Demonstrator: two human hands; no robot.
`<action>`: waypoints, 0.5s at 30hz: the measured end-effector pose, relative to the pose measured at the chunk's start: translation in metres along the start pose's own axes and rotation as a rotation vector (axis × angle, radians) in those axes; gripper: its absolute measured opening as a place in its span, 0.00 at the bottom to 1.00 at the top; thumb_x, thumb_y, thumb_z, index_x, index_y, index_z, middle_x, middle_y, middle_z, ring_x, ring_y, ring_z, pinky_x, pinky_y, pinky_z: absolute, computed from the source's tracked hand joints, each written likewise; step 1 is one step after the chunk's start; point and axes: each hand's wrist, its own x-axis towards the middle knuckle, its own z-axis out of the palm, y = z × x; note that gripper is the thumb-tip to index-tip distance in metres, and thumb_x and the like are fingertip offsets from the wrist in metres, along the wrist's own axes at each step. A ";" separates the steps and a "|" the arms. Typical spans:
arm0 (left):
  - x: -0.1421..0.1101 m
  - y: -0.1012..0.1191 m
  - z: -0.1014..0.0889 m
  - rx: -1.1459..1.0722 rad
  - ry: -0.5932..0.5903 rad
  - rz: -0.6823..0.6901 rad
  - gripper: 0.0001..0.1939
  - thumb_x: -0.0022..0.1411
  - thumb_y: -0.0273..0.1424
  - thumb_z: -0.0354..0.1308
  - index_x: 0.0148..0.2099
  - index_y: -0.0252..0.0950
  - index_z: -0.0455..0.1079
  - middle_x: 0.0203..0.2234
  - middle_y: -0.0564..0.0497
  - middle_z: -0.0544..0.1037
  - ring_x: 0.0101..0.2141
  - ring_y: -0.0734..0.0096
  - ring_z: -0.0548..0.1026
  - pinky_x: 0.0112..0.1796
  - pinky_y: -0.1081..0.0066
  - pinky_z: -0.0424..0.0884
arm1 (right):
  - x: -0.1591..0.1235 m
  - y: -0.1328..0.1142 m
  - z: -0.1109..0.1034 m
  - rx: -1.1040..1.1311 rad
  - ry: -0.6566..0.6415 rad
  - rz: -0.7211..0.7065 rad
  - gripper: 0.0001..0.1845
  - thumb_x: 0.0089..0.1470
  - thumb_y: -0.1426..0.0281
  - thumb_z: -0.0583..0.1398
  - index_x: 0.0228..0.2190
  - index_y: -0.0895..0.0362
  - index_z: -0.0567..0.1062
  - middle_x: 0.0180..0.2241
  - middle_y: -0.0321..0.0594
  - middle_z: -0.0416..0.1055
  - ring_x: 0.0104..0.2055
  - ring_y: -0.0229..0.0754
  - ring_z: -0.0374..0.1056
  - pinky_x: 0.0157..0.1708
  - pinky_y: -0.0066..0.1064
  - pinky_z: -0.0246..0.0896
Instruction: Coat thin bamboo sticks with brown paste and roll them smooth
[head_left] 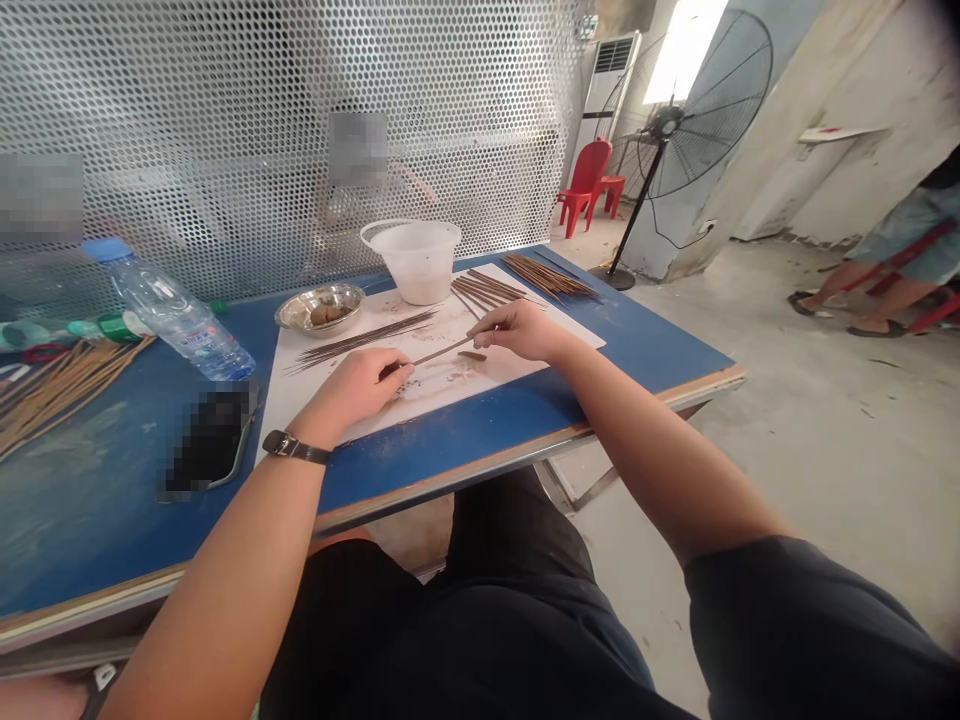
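A thin brown incense stick [441, 353] stretches between my two hands above a white sheet [300, 405]. My left hand [366, 385] pinches its left end between thumb and fingers. At the other end, my right hand [516, 330] has its fingertips closed on the stick. Below my right hand lies a small brown piece of paste [472, 356] among crumbs. Thin dark sticks [360, 340] are spread on the sheet beyond my left hand. Thicker coated sticks [491, 290] lie behind my right hand.
Behind the sheet are a metal bowl [289, 315] with brown lumps and a white bucket [420, 262]. More sticks [551, 275] lie at the right. A water bottle [176, 315], phone [210, 437] and stick bundle [71, 390] are at left. A perforated metal panel [262, 130] borders the blue table [652, 340].
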 end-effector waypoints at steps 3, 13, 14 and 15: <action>0.000 -0.001 0.001 -0.009 0.005 0.002 0.15 0.71 0.42 0.55 0.42 0.40 0.79 0.43 0.45 0.85 0.43 0.53 0.80 0.42 0.62 0.71 | 0.000 0.002 -0.001 0.028 -0.004 0.012 0.15 0.51 0.60 0.71 0.38 0.55 0.87 0.37 0.44 0.83 0.40 0.47 0.76 0.42 0.41 0.70; -0.001 -0.001 0.002 -0.046 0.045 0.007 0.15 0.71 0.42 0.55 0.42 0.40 0.80 0.42 0.44 0.85 0.41 0.53 0.80 0.38 0.63 0.69 | -0.001 -0.001 -0.002 0.099 0.021 -0.035 0.12 0.50 0.62 0.71 0.34 0.56 0.83 0.33 0.41 0.81 0.36 0.42 0.74 0.39 0.38 0.69; -0.002 -0.001 0.002 -0.047 0.044 0.000 0.15 0.71 0.42 0.55 0.43 0.40 0.80 0.42 0.44 0.84 0.41 0.53 0.80 0.38 0.63 0.69 | -0.001 -0.001 -0.002 0.098 0.018 -0.037 0.11 0.51 0.62 0.70 0.34 0.56 0.83 0.33 0.41 0.81 0.36 0.42 0.73 0.39 0.38 0.69; -0.002 0.000 0.001 -0.046 0.041 -0.010 0.15 0.71 0.42 0.55 0.44 0.40 0.80 0.42 0.44 0.84 0.40 0.53 0.80 0.38 0.64 0.69 | -0.001 -0.002 -0.003 0.099 0.016 -0.038 0.11 0.51 0.63 0.70 0.34 0.56 0.83 0.32 0.41 0.81 0.35 0.42 0.73 0.39 0.38 0.69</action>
